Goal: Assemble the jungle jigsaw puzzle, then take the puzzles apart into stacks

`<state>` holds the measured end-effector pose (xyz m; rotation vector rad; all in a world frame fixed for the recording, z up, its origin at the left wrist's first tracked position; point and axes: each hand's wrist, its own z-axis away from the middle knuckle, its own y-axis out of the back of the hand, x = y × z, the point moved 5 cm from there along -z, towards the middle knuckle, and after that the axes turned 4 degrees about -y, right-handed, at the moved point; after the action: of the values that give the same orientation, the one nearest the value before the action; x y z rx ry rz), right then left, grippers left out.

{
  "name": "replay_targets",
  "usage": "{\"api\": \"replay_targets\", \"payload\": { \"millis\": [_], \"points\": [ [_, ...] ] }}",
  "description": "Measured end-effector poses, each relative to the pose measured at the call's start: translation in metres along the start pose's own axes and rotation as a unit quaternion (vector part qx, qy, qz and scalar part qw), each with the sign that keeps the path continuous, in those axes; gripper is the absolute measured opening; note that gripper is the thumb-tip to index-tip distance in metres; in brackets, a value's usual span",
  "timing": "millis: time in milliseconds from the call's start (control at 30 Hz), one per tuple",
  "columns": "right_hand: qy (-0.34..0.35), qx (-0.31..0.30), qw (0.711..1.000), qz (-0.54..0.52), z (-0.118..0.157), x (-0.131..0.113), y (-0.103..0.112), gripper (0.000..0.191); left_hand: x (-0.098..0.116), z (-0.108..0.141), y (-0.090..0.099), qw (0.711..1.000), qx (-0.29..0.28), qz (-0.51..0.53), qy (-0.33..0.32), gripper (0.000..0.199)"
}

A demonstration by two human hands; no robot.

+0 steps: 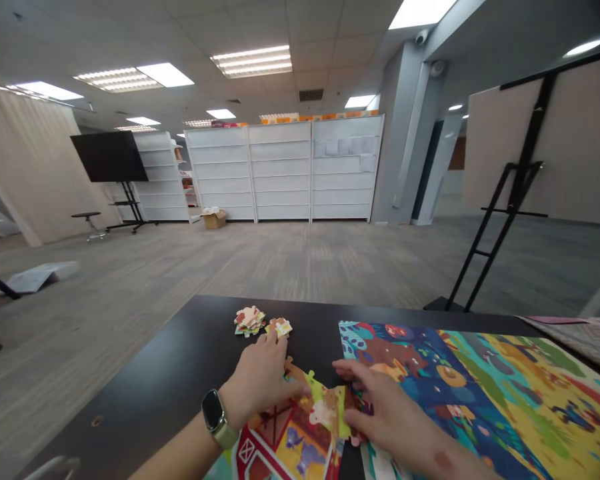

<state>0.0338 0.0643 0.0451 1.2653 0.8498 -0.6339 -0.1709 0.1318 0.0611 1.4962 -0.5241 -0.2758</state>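
A partly joined jigsaw puzzle (305,433) with a red barn picture lies on the black table in front of me. My left hand (260,373) reaches over its left side, fingers stretched out to a small pile of puzzle pieces (281,327) and thumb over the puzzle. Whether the fingertips touch the pile I cannot tell. At the puzzle's right edge is my right hand (385,400), with thumb and fingers apart around the edge pieces. A larger pile of puzzle pieces (249,321) sits just left of the small one.
Colourful illustrated boards (480,387) cover the right of the black table (170,360). A patterned cloth (580,333) lies at the far right edge. Beyond the table stand a black easel (510,200), white shelves (280,173), a cardboard box (214,219) and a screen (110,157) on a stand.
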Motion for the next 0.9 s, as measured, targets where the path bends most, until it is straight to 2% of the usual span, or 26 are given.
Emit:
{"api": "replay_targets", "payload": {
  "millis": [67,133,233,300,533,633,733,833,900],
  "points": [
    [0.03,0.027,0.989,0.141,0.003,0.001,-0.005,0.059,0.001,0.0,0.002,0.999,0.016,0.012,-0.05,0.066],
    [0.047,0.024,0.977,0.208,0.006,0.002,-0.011,0.057,0.008,0.0,0.0,0.989,0.009,0.056,-0.14,0.072],
    [0.053,0.008,0.974,0.219,0.008,0.001,-0.017,0.053,0.02,0.002,-0.007,0.957,-0.021,0.118,-0.264,0.1],
    [0.049,0.006,0.979,0.198,0.008,-0.002,-0.018,0.051,0.026,0.003,-0.01,0.944,-0.033,0.136,-0.298,0.106],
    [0.031,0.001,0.994,0.108,0.009,-0.015,-0.018,0.044,0.033,0.001,-0.015,0.938,-0.047,0.14,-0.315,0.086],
    [0.065,0.008,0.996,0.057,0.011,-0.018,-0.023,0.048,0.031,0.0,-0.018,0.941,-0.046,0.136,-0.308,0.083],
    [0.097,0.042,0.994,0.006,0.009,-0.016,-0.024,0.045,0.026,-0.002,-0.019,0.939,-0.053,0.156,-0.301,0.081],
    [0.054,0.065,0.991,-0.1,0.001,-0.005,-0.022,0.036,0.017,-0.004,-0.015,0.941,-0.057,0.185,-0.278,0.077],
    [0.016,0.033,0.978,-0.205,-0.004,0.001,-0.024,0.042,0.01,-0.005,-0.011,0.947,-0.059,0.185,-0.256,0.071]
  ]
}}
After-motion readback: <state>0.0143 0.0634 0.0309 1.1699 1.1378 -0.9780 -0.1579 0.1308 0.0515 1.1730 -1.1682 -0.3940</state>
